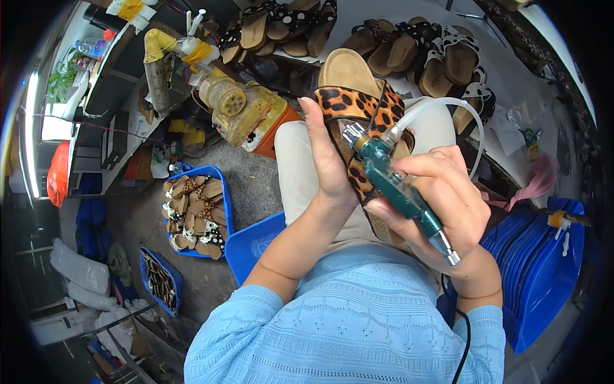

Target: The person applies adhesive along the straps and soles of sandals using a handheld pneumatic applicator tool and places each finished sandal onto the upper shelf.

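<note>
Over my lap, my left hand [329,160] grips a tan-soled sandal [348,69] by its left side, the thumb stretched up along the edge. Leopard-print straps cross the sandal's upper part. In my right hand [455,198] is a dark green spray gun [403,195] with a silver ribbed nozzle, slanting across the sandal. Its nozzle lies in front of the straps from this view; whether it touches them I cannot tell. From the gun's upper side a clear hose [474,115] arcs away to the right. The sandal's lower part is largely covered by the gun and my right hand.
Ahead, a white worktop holds several patterned sandals [457,61]. A yellowed, stained machine [240,105] stands at front left. Left on the floor are a blue crate [228,205] of sandals and a smaller blue bin [178,301]. Stacked blue bins [543,281] stand at my right.
</note>
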The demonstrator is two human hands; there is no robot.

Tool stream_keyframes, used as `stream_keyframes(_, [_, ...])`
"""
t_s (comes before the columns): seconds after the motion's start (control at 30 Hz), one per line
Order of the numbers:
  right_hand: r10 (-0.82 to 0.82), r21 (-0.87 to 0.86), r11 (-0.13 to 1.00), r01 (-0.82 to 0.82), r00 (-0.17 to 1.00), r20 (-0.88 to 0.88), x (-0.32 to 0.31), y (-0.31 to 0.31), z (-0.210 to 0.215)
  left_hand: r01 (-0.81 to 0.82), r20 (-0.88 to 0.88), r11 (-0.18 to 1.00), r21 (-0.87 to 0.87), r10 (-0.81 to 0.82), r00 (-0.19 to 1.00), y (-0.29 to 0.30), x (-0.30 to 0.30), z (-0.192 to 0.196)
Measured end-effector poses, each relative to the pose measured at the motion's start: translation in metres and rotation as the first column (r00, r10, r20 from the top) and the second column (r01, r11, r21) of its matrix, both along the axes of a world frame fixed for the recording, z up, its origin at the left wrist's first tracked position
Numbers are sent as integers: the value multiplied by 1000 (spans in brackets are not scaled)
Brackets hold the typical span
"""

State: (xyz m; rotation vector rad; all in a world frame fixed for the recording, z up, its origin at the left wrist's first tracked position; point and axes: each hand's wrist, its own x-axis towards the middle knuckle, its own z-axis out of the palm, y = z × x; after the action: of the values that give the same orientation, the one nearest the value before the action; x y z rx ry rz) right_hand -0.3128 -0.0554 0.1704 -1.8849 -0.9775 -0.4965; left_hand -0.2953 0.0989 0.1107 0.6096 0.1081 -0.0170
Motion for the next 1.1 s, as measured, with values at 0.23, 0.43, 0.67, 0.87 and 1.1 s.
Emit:
stream_keyframes(0.23, [43, 26, 999, -43, 999, 12, 7, 3, -9, 61, 64, 965, -254, -46, 997, 1, -1, 9])
stream_keyframes(0.43, [24, -6, 1000, -24, 999, -41, 3, 3, -6, 30, -11, 997, -73, -30, 999, 0, -2, 6])
stream_keyframes(0.67, [45, -37, 998, -48, 997, -65, -1, 0, -2, 72, -56, 997, -38, -74, 996, 6, -4, -1])
stream_keyframes(0.87, [7, -16, 1000, -5, 994, 107, -1, 7, -15, 32, -23, 999, -3, -32, 999, 3, -4, -9])
stream_keyframes(1.1, [35, -40, 999, -26, 964, 263, 4, 9, -21, 48, 16, 999, 14, -48, 999, 6, -8, -12])
